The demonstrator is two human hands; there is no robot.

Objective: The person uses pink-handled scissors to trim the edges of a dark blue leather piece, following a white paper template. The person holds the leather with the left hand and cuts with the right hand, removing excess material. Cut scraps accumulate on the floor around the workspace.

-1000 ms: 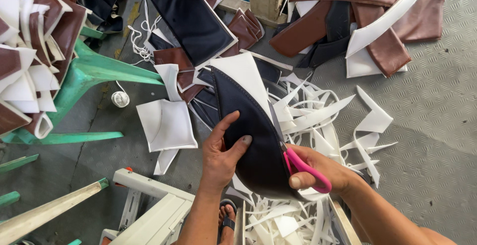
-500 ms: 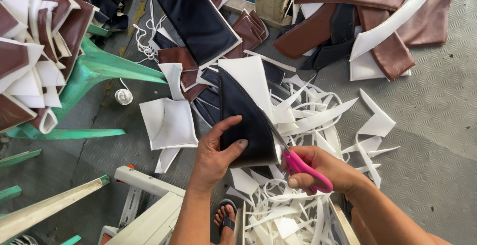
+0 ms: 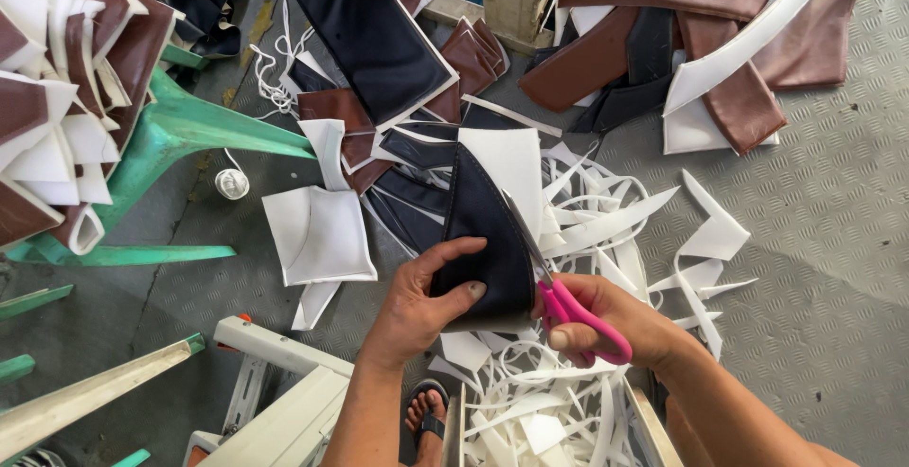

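My left hand (image 3: pixel 417 301) grips a dark navy leather-like piece (image 3: pixel 483 230) with white foam backing, thumb on top near its lower edge. My right hand (image 3: pixel 615 320) holds pink-handled scissors (image 3: pixel 568 311); their blades run up along the piece's right edge, where navy meets a white foam margin (image 3: pixel 516 164). The piece is held upright over a heap of white trimmings.
White foam strips (image 3: pixel 587 230) litter the checker-plate floor. Brown and navy cut pieces (image 3: pixel 682 60) lie at the back. A green plastic chair (image 3: pixel 180 131) stacked with brown and white pieces stands left. A white foam panel (image 3: pixel 317 235) and a thread spool (image 3: pixel 231 183) lie nearby. My sandalled foot (image 3: pixel 426 420) shows below.
The navy piece has been turned narrower and more upright. The scissors have shifted up along its right edge, blades now against the white margin.
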